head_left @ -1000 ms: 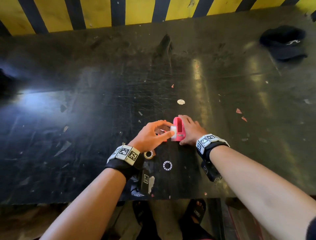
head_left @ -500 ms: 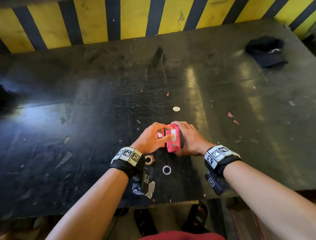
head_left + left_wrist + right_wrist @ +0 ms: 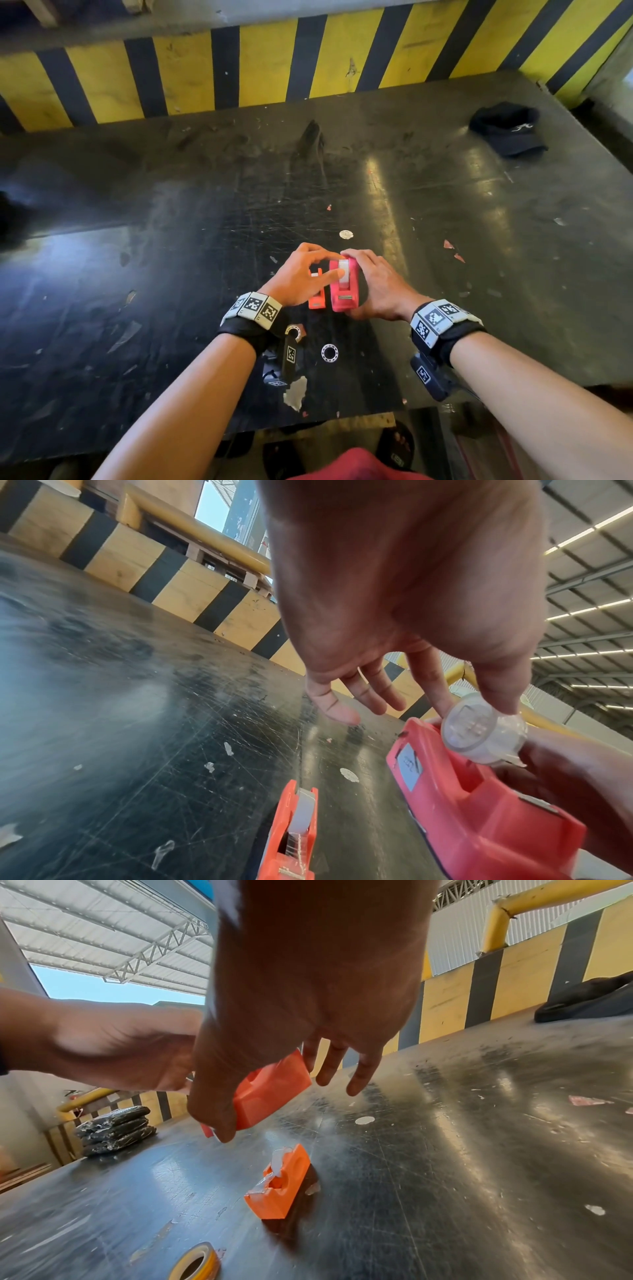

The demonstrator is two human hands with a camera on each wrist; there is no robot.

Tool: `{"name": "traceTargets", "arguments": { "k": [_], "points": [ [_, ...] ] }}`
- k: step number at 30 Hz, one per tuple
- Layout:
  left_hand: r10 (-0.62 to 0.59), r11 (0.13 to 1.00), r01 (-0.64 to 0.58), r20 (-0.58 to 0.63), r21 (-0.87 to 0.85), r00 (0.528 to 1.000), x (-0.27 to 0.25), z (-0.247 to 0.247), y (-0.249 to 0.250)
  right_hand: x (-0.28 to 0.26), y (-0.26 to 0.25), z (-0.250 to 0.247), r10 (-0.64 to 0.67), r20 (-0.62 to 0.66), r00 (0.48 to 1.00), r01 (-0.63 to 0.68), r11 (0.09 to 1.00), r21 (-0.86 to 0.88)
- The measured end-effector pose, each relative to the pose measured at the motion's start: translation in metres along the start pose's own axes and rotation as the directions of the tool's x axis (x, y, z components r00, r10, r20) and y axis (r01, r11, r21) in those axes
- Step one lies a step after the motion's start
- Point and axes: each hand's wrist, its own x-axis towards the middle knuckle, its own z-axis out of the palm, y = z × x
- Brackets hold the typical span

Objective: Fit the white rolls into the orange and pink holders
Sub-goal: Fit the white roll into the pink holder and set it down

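Observation:
My left hand (image 3: 337,265) pinches a small white roll (image 3: 343,270) between thumb and forefinger, right over the open slot of the pink holder (image 3: 344,291). In the left wrist view the white roll (image 3: 483,731) sits at the top rim of the pink holder (image 3: 479,810), not down inside it. My right hand (image 3: 371,284) grips the pink holder (image 3: 274,1088) from its right side and holds it tilted, seemingly just off the table. The orange holder (image 3: 317,294) stands on the table just left of it, with a white roll in it (image 3: 303,815).
A metal ring (image 3: 330,352) and a yellow tape roll (image 3: 197,1264) lie near the table's front edge, below my left wrist. A white disc (image 3: 346,234) lies just beyond the hands. A black cap (image 3: 507,130) is at the back right. A striped wall (image 3: 267,65) borders the table.
My left hand has carried the white roll from the pink holder's left side to above its slot. My right hand now wraps further round the holder. The head camera has tilted up.

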Motion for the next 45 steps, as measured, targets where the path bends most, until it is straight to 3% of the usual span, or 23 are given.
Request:
{"name": "traceTargets", "arguments": {
  "k": [6,14,17,20,26,30,37,45],
  "points": [
    [-0.017,1.0,0.017,-0.024,-0.001,1.0,-0.001,0.01,-0.004,-0.004,-0.002,-0.005,-0.019,-0.006,1.0,0.019,1.0,0.01],
    [0.055,0.998,-0.054,-0.175,0.009,0.983,-0.003,0.016,0.0,-0.005,-0.005,-0.001,-0.028,-0.043,0.999,0.03,0.998,0.047],
    [-0.002,0.995,-0.024,-0.25,-0.101,0.968,-0.005,0.018,-0.002,-0.006,-0.007,-0.002,-0.039,-0.045,0.998,0.042,0.997,0.058],
    [-0.079,0.981,0.033,-0.237,-0.192,0.968,-0.006,0.018,0.002,-0.008,-0.008,-0.003,-0.054,-0.058,0.997,0.06,0.993,0.106],
    [-0.108,0.971,0.051,-0.234,-0.235,0.966,-0.007,0.016,0.008,-0.011,-0.009,-0.003,-0.076,-0.056,0.995,0.081,0.994,0.075],
    [-0.073,0.983,0.028,-0.246,-0.181,0.966,-0.01,0.012,0.008,-0.012,-0.009,-0.002,-0.073,-0.059,0.996,0.077,0.995,0.067],
    [0.226,0.965,-0.196,-0.177,0.172,0.958,-0.02,0.002,0.002,-0.012,-0.011,-0.002,-0.029,-0.049,0.998,0.032,0.997,0.069],
    [0.253,0.93,-0.186,-0.186,0.316,0.949,-0.022,0.009,0.013,-0.014,-0.014,-0.001,-0.014,-0.035,0.999,0.015,0.999,0.039]
  ]
}}
